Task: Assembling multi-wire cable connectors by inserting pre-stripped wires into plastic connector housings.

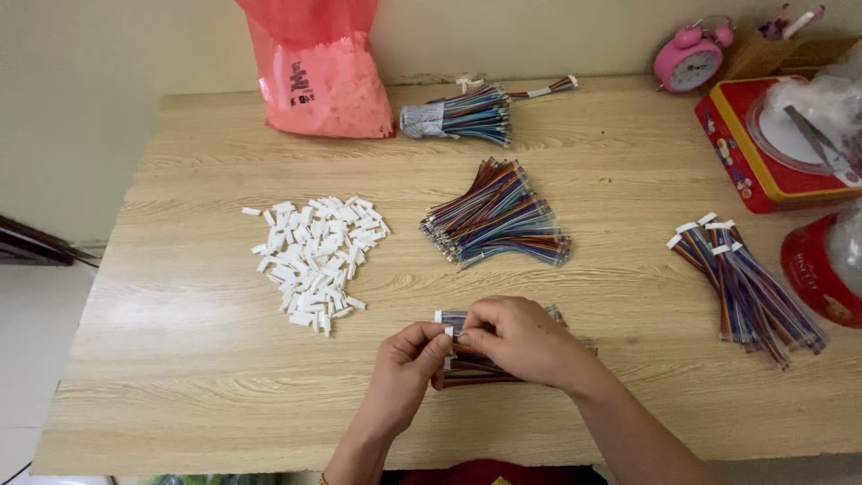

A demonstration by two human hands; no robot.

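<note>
1. Two hands meet near the front edge of the surface [180,377]: the left hand [406,364] pinches a small white connector [448,332] at its fingertips, and the right hand [516,339] closes on a striped wire bundle [471,368] lying beneath it.
2. Such a light pinch risks dropping the tiny connector.
3. Wires could splay or misalign at the housing.
4. Loose white connectors [314,256] and spare wire bundles [498,216] sit well apart, though a sweeping wrist could scatter them.
</note>
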